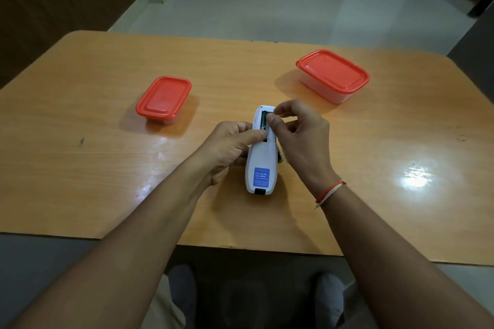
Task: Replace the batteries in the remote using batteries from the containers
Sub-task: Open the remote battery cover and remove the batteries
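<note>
Head view shows one white remote (261,157) face down on the desk (80,120), gripped by the left hand (230,147). The right hand (299,136) pinches a battery (269,116) at its open compartment. Two red-lidded containers (163,99) (332,75) stand closed beyond.

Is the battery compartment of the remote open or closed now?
Open. The remote lies back side up, its compartment uncovered, and the right hand pinches a battery there.
</note>
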